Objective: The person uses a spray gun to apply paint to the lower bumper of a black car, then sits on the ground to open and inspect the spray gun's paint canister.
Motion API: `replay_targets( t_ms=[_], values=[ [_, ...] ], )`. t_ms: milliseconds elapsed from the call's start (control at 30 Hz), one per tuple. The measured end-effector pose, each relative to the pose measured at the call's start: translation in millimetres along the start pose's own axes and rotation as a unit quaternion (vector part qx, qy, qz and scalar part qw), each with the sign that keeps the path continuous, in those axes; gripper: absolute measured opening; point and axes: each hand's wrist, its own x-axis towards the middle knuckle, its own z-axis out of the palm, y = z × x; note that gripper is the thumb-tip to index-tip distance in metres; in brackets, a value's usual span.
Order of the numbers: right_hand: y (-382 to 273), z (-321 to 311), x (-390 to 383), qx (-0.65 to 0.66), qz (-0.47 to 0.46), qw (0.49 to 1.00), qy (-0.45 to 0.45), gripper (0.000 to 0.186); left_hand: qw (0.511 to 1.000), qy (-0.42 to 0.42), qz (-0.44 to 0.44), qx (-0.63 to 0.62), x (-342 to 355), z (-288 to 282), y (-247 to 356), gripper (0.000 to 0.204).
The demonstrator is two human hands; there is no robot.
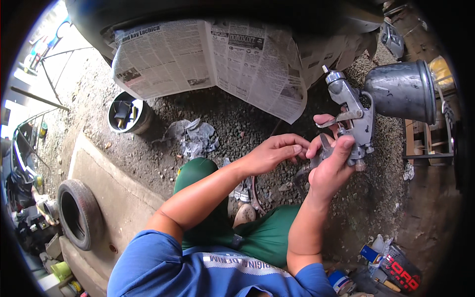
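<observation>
A grey metal spray gun [367, 119] is in my right hand [330, 166], whose fingers and thumb wrap round its handle. Its nozzle points up and away from me, and a large paint-stained metal cup [398, 91] sticks out from its right side. The trigger [341, 119] lies beside my raised finger. Close to the handle's lower end, my left hand [279, 152] is closed with thumb and fingertips together. What those fingertips pinch, if anything, is too small to make out. A dark hose [300, 177] seems to hang below the handle, partly hidden by my right hand.
Newspaper sheets [257, 64] hang from a dark curved panel ahead. A bucket [142, 119] with items inside stands left, near crumpled paper [193, 138] on gravel. A tyre [79, 214] leans against a concrete slab [116, 193]. Cans [341, 281] and a bag [403, 267] sit lower right.
</observation>
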Motion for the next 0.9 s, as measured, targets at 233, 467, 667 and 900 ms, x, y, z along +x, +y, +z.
replay_targets(
  t_ms=[233, 467, 667, 900],
  values=[
    [4.0, 18.8, -19.9, 0.049, -0.011, 0.999, 0.008, 0.044, 0.999, -0.037, -0.014, -0.03, -24.3, -10.2, -2.2, 0.038],
    [20.0, 40.7, -20.6, 0.075, -0.03, 0.997, -0.012, 0.033, 1.0, 0.016, -0.009, -0.015, -27.1, -30.6, -3.5, 0.026],
    [43.5, 64.1, -12.8, 0.094, -0.004, 0.996, 0.005, 0.031, 0.999, 0.04, 0.008, -0.023, -20.4, -57.9, -4.7, 0.022],
    [81.3, 72.9, 2.9, 0.043, -0.069, 0.993, 0.087, 0.028, 0.996, 0.088, -0.01, -0.031, -6.6, -71.7, -9.2, 0.026]
  ],
)
